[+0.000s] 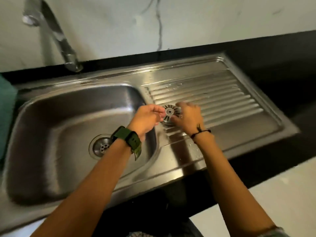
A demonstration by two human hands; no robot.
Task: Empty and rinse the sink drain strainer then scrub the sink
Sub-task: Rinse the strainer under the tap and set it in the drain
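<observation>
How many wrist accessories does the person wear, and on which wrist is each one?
2. A green watch is on the left wrist, above the sink basin. A thin black cord bracelet is on the right wrist, above the drainboard. None seems hidden.

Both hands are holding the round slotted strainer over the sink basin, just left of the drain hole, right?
Not quite. Both the left hand and right hand hold the strainer, but over the ribbed drainboard, to the right of the basin, as the head view shows.

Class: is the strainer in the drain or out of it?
Out. Both hands, left hand and right hand, hold the strainer over the drainboard; the drain sits open.
</observation>
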